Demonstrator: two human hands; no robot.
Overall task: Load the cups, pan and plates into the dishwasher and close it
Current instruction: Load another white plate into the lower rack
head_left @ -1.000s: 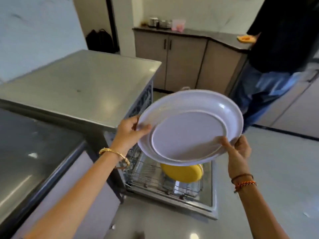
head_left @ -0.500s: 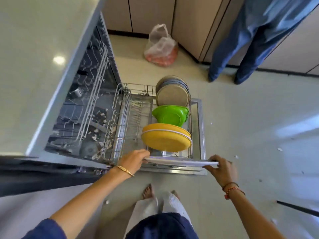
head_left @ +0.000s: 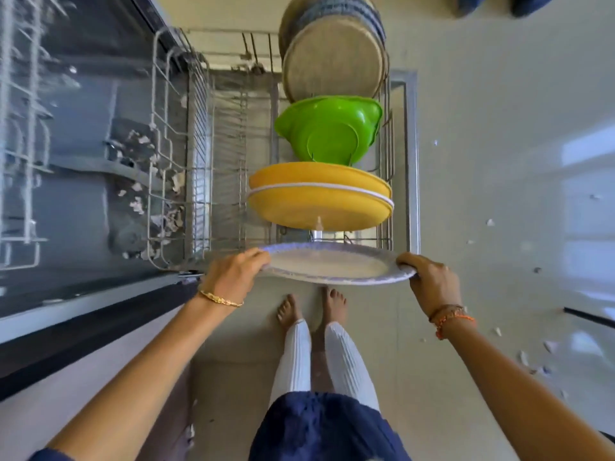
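Observation:
I hold a large white plate (head_left: 332, 266) by both rims, my left hand (head_left: 234, 274) on its left edge and my right hand (head_left: 429, 281) on its right edge. The plate tilts over the near end of the pulled-out lower rack (head_left: 216, 161). Upright in the rack behind it are yellow plates (head_left: 316, 201), then a green bowl (head_left: 329, 131), then grey-beige plates (head_left: 332, 68) at the far end. The open dishwasher (head_left: 83, 144) is on the left.
The dishwasher's floor holds scraps of debris (head_left: 156, 201). The rack's left half is bare wire. My bare feet (head_left: 312, 311) stand on the tiled floor just in front of the rack. Another person's feet (head_left: 506, 3) are at the top right. Small scraps (head_left: 532, 357) litter the floor at the right.
The view has tipped down and closer to the rack. The white plate, face-on high up a second ago, has come down to the rack's near end and tilted.

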